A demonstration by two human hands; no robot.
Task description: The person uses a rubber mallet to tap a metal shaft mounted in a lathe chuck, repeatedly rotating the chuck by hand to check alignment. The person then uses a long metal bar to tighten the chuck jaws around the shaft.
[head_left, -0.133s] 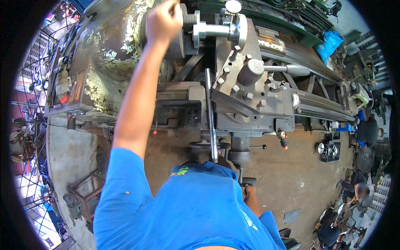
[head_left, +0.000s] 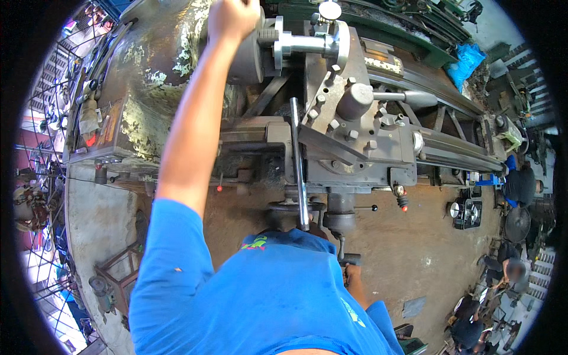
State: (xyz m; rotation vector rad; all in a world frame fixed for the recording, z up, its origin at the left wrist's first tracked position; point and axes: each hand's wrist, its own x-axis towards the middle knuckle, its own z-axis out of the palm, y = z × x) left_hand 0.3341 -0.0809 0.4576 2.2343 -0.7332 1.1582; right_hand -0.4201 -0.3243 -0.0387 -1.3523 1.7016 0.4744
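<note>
My left hand (head_left: 235, 19) is closed like a fist at the top edge, over the lathe chuck (head_left: 247, 62); what its fingers grip, if anything, is hidden. Clamped in the chuck's jaws is a shiny flanged metal workpiece (head_left: 307, 44), with a round dial gauge (head_left: 329, 10) standing by its right flange. Low on the right, beside my blue shirt, my right hand (head_left: 354, 273) closes round a dark crank handle (head_left: 350, 259) below the carriage; its fingers show only in part. A long bright steel bar (head_left: 299, 165) stands in front of the tool post (head_left: 355, 102).
The peeling headstock (head_left: 157, 65) fills the left. Bed rails (head_left: 461, 145) run right. A clamping lever (head_left: 408, 97) juts rightward from the tool post. A blue plastic bag (head_left: 466, 66) lies behind. Other people (head_left: 510, 269) sit at far right, near a fan (head_left: 518, 225).
My left hand and forearm have shifted slightly upward, and the chuck jaw near it sits a little lower. My right hand stays at the crank handle.
</note>
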